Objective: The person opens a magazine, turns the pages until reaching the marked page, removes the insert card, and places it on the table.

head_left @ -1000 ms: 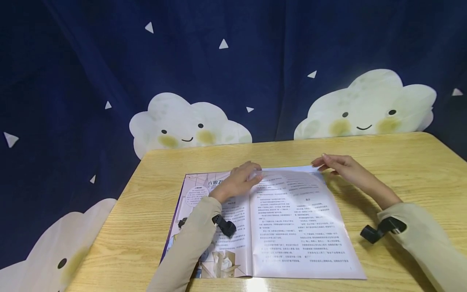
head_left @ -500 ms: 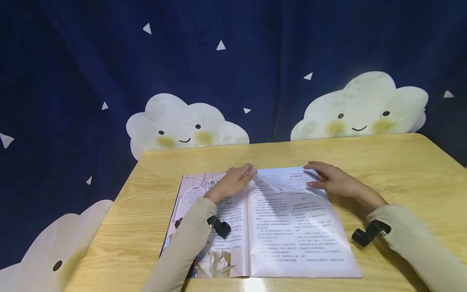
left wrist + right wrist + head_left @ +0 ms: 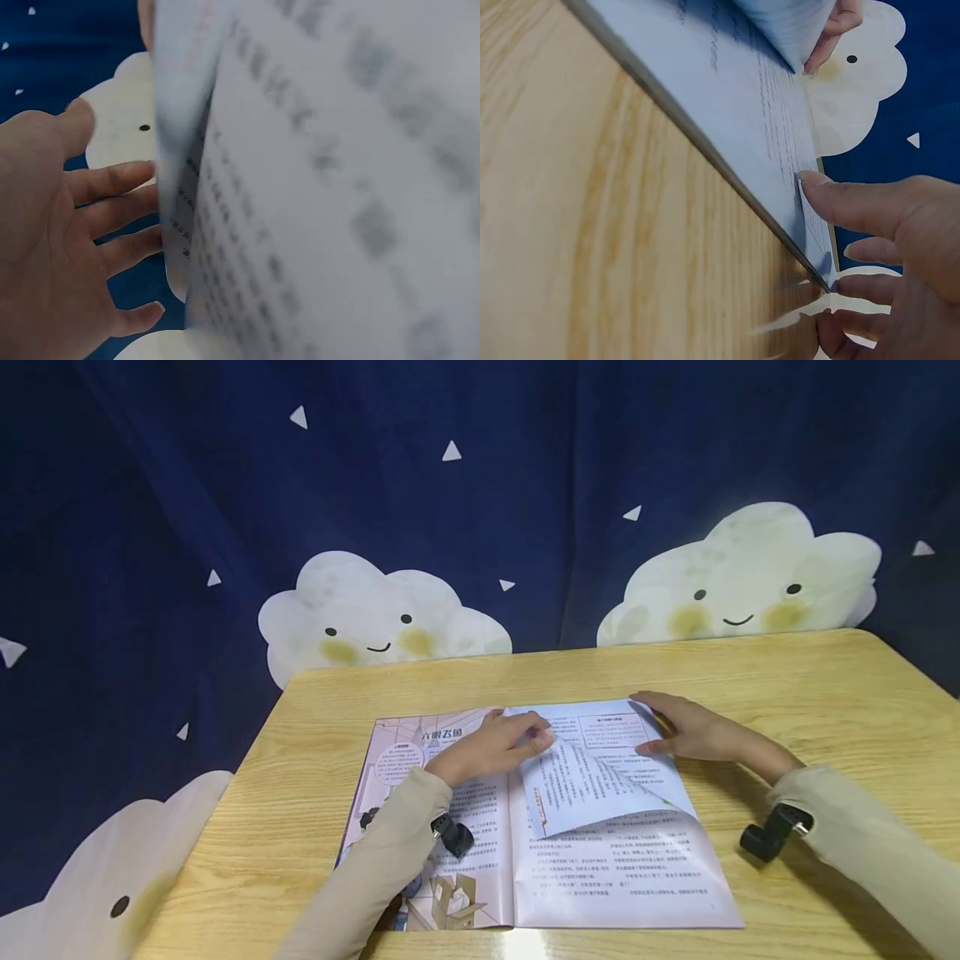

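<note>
An open magazine point(image 3: 615, 906) with printed pages lies on the table. One page point(image 3: 592, 793) of its right half is lifted and folded over, its far corner curling toward the spine. My left hand point(image 3: 498, 743) is at this curled page near the top of the spine. In the left wrist view its fingers point(image 3: 112, 180) are spread, fingertips right at the page edge, with the thumb apart. My right hand point(image 3: 686, 727) is at the magazine's far right corner. In the right wrist view its thumb point(image 3: 840, 199) rests over the page and the other fingertips meet the corner.
The wooden table point(image 3: 810, 702) extends around the magazine. Behind it hangs a dark blue curtain point(image 3: 555, 485) with white clouds and small triangles. Each beige sleeve carries a black wrist strap, the left one point(image 3: 452, 835) above the magazine's left page.
The right-hand page has been lifted from its far edge and folded back toward the spine, exposing the page beneath. My right hand has moved inward and lower onto the far right corner.
</note>
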